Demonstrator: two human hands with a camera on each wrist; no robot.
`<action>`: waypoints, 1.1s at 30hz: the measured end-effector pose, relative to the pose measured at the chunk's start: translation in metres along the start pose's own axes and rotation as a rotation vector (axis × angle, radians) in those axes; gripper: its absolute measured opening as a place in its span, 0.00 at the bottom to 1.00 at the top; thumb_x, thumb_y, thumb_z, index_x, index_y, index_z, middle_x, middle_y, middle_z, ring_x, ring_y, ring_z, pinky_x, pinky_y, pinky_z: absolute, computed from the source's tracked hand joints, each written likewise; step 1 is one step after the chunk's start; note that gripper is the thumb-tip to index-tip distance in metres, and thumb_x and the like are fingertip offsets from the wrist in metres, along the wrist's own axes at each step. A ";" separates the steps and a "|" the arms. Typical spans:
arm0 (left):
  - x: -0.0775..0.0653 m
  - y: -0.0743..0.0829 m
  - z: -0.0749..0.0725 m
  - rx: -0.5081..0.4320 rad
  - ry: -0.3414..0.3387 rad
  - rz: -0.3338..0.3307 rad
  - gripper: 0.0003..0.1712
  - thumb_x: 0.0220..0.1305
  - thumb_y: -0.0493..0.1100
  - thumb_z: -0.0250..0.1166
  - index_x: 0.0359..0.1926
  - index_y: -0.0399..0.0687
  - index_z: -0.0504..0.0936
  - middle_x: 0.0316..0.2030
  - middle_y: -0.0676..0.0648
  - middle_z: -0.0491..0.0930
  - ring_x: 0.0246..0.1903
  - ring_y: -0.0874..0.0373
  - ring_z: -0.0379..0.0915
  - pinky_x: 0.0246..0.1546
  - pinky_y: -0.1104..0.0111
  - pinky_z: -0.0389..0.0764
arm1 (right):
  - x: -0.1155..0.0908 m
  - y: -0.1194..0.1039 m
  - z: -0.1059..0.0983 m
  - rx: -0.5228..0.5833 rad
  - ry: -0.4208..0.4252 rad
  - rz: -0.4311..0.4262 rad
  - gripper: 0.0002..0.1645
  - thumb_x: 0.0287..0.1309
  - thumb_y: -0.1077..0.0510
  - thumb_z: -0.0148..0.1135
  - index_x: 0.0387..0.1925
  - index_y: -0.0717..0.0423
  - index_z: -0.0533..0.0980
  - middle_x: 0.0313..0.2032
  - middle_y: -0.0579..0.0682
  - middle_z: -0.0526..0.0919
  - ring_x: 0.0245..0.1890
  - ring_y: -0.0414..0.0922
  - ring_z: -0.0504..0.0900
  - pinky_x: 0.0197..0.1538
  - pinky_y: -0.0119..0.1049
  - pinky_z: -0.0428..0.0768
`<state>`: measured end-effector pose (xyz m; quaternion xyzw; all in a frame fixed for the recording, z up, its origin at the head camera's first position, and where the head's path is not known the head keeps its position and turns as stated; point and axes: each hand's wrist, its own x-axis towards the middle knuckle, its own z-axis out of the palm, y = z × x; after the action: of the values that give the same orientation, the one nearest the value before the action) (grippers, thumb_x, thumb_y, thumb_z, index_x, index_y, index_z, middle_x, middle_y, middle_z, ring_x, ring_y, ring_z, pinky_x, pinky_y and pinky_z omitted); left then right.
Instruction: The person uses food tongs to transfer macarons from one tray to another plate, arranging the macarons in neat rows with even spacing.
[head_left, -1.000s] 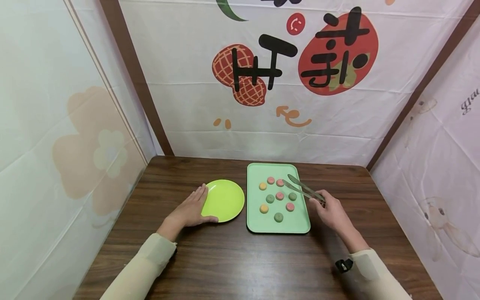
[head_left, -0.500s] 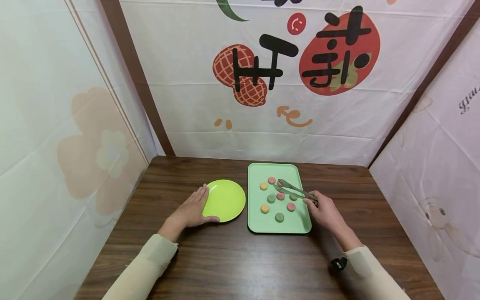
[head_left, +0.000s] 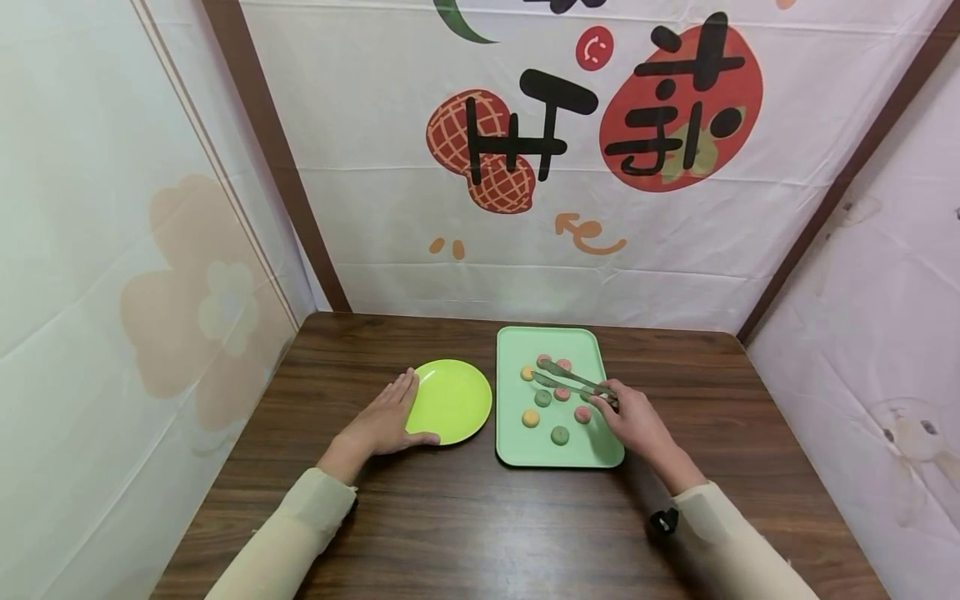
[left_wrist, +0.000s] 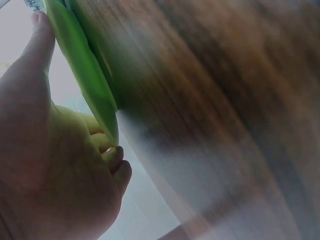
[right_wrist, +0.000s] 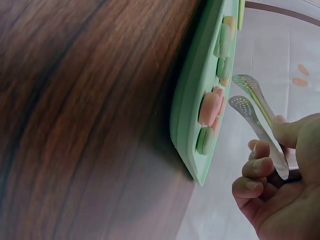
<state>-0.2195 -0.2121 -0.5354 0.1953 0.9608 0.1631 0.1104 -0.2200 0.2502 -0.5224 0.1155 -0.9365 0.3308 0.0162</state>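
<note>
My left hand [head_left: 378, 421] lies along the left rim of a lime-green plate [head_left: 453, 402], fingers straight and thumb spread to its front edge. From the left wrist view, the fingers and thumb touch the plate's edge [left_wrist: 82, 60]. My right hand [head_left: 633, 421] grips metal tongs [head_left: 573, 380] over the right side of a mint-green tray [head_left: 517, 446]. The tongs' perforated tips [right_wrist: 242, 105] stand apart above the tray with nothing between them. In the head view they overlap the back-left macarons, near a yellow macaron [head_left: 528, 373] and a pink macaron [head_left: 543, 360].
Several pink, yellow and green macarons are scattered over the tray, among them a green macaron [head_left: 560, 435] at the front. Plate and tray stand side by side on a dark wooden table [head_left: 480, 533]. Printed fabric walls [head_left: 390, 208] enclose the table at the back and sides.
My right hand has moved left with the tongs, carrying their tips from the tray's back right toward the yellow and pink macarons at the back left. My left hand stays on the plate.
</note>
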 end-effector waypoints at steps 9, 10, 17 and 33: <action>0.000 -0.004 0.004 0.019 0.019 0.015 0.75 0.65 0.77 0.67 0.83 0.25 0.43 0.84 0.27 0.41 0.84 0.35 0.40 0.83 0.45 0.50 | 0.004 -0.005 0.008 -0.011 -0.025 -0.017 0.17 0.79 0.50 0.64 0.56 0.59 0.81 0.36 0.51 0.86 0.26 0.43 0.75 0.29 0.40 0.74; -0.001 -0.004 0.004 0.016 0.019 0.015 0.75 0.65 0.77 0.68 0.83 0.25 0.43 0.84 0.27 0.41 0.84 0.34 0.40 0.83 0.45 0.50 | 0.004 -0.005 0.008 -0.012 -0.029 -0.015 0.17 0.79 0.50 0.64 0.56 0.59 0.81 0.35 0.51 0.85 0.25 0.44 0.74 0.29 0.40 0.74; -0.002 -0.003 0.004 0.011 0.021 0.020 0.75 0.65 0.77 0.68 0.83 0.25 0.43 0.84 0.27 0.41 0.84 0.34 0.40 0.83 0.44 0.50 | 0.005 -0.008 0.011 -0.047 -0.035 -0.008 0.17 0.79 0.51 0.63 0.56 0.60 0.81 0.35 0.50 0.85 0.25 0.43 0.74 0.29 0.39 0.73; -0.002 -0.006 0.001 0.002 0.002 0.033 0.77 0.62 0.78 0.69 0.83 0.25 0.42 0.84 0.27 0.40 0.84 0.34 0.40 0.83 0.44 0.51 | 0.011 -0.012 0.012 -0.075 -0.062 0.008 0.19 0.80 0.50 0.62 0.58 0.60 0.81 0.39 0.51 0.87 0.28 0.43 0.77 0.31 0.40 0.76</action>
<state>-0.2192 -0.2174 -0.5383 0.2110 0.9577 0.1640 0.1063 -0.2270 0.2317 -0.5230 0.1214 -0.9487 0.2917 -0.0095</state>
